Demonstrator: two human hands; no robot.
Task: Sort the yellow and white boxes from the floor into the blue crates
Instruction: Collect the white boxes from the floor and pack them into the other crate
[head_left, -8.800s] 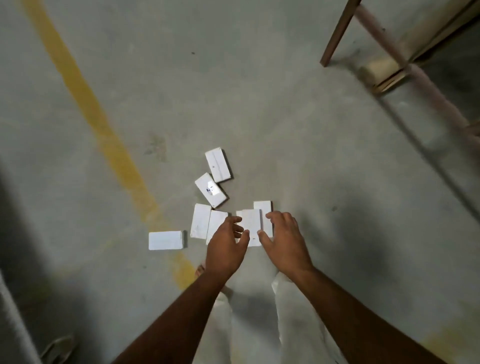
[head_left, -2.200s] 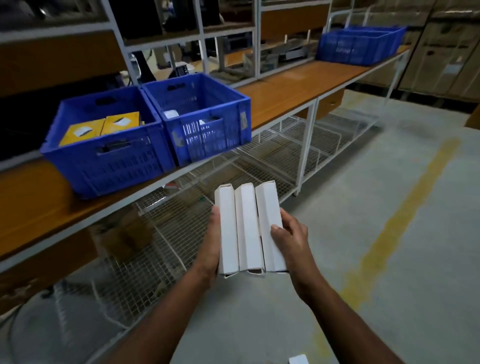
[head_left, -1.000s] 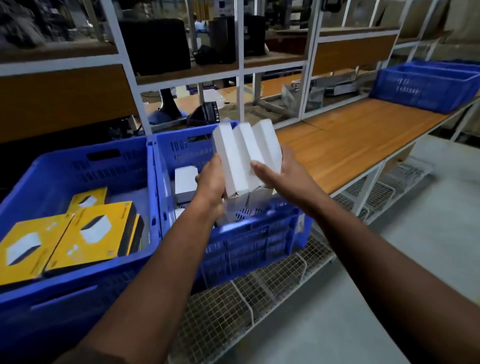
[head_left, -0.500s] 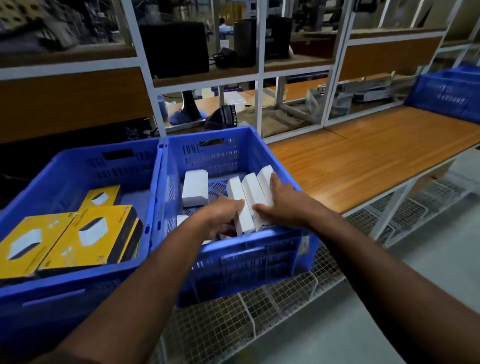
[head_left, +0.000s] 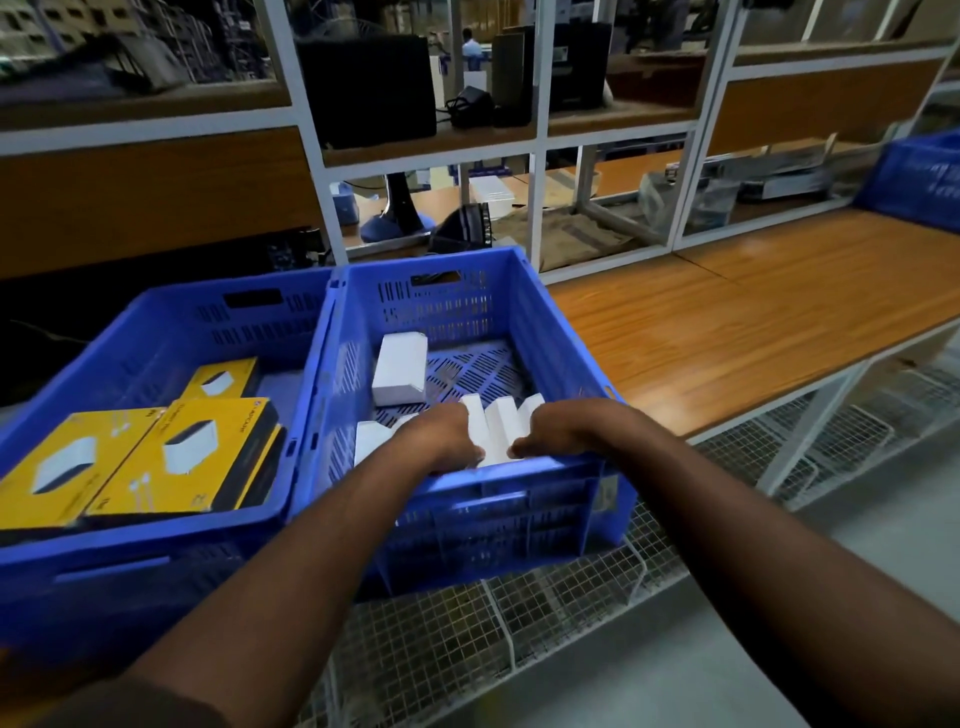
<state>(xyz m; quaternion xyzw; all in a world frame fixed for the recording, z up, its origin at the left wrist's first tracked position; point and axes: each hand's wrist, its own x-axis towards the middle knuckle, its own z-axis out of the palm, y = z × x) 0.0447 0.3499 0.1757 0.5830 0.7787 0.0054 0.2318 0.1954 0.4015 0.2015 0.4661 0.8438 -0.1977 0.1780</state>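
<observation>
White boxes (head_left: 496, 423) now sit lower than half a second ago — down inside the right blue crate (head_left: 519, 306), near its front wall, my left hand (head_left: 441, 441) and right hand (head_left: 558, 428) gripping them; bare crate floor behind.

Inside the right crate (head_left: 563, 338), bare slatted floor lies open behind the three held boxes (head_left: 498, 423), right of a lone white box (head_left: 399, 369). The desk (head_left: 737, 322) stretches bare rightward. The left crate (head_left: 171, 332) holds yellow boxes (head_left: 171, 457) along its front.

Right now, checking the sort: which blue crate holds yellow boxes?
The left crate, beside the one both hands reach into; that right crate holds only white boxes.
</observation>
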